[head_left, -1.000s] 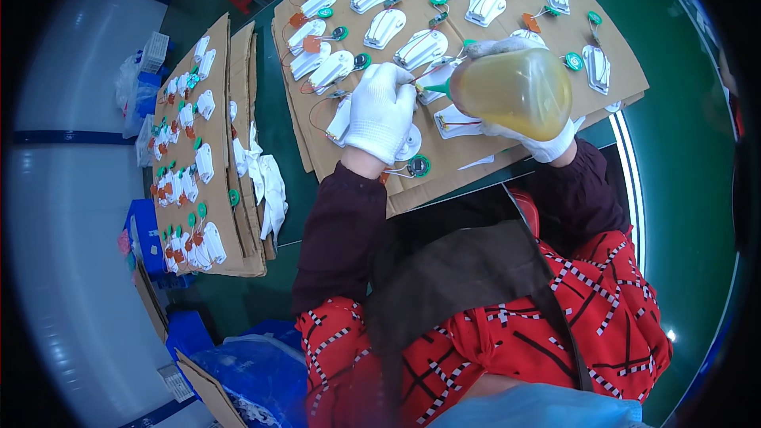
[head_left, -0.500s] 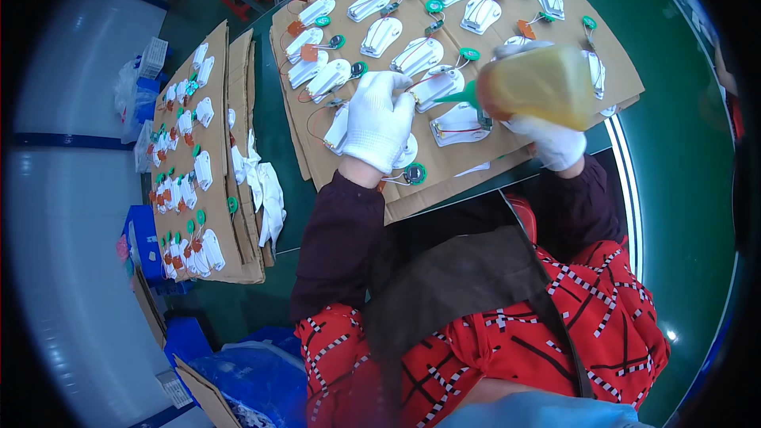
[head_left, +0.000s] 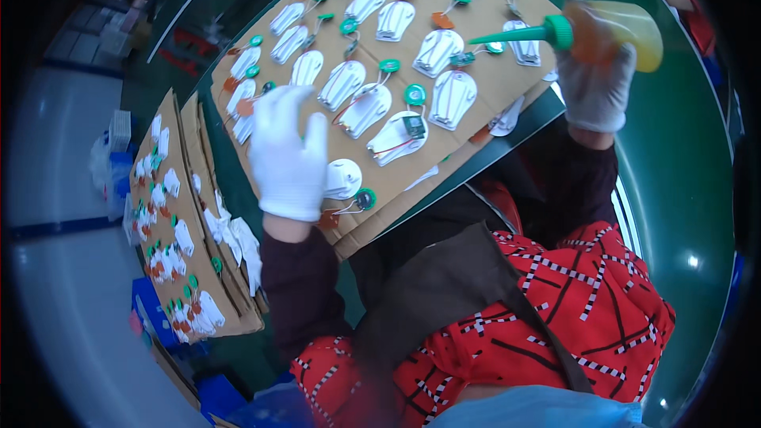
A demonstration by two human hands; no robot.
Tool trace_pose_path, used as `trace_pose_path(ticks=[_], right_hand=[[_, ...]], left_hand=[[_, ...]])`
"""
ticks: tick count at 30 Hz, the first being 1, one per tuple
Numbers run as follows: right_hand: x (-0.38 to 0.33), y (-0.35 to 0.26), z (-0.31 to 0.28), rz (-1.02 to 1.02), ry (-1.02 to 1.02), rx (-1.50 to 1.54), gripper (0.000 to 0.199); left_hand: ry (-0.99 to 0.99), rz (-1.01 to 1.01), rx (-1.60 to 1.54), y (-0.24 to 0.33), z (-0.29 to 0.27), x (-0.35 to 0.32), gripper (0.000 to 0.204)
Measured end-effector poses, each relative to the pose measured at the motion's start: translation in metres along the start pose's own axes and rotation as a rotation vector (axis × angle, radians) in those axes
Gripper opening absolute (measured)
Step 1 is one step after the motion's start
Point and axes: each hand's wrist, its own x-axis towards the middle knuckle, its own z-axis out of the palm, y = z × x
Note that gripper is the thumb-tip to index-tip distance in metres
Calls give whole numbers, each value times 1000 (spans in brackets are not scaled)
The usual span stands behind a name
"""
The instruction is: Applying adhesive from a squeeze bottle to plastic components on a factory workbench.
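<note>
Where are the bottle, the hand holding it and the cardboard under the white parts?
Bottle (head_left: 626,29), head view: on its amber body.
Right hand (head_left: 596,83), head view: middle of the white glove.
Cardboard (head_left: 388,182), head view: brown surface near its front edge.

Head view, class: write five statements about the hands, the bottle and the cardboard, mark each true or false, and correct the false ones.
1. The right hand holds the bottle. True.
2. The bottle's nozzle is red. False: it is green.
3. The left hand wears a white glove. True.
4. The left hand helps to hold the bottle. False: it is well apart from the bottle, on the other side of the picture.
5. Many white parts lie on the cardboard in front of the person. True.
</note>
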Motion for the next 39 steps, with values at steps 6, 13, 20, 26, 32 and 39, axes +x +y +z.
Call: trace_pose_path(ticks=[6,13,20,26,32,39], right_hand=[[0,3,2,40,25,-8,72],[6,-3,-19,5,85,20,72],[5,0,-25,9,166,63,71],[5,1,-24,20,157,78,71],[6,-2,-20,25,147,74,70],[10,6,4,45,41,52,67]], left_hand=[[-370,-117,-21,-41,23,39,35],[-514,-188,138,-47,54,48,31],[-460,-194,180,-40,56,41,15],[-475,-225,88,-47,59,44,17],[-429,-462,-98,-50,65,45,16],[-388,-554,-303,-61,60,49,21]])
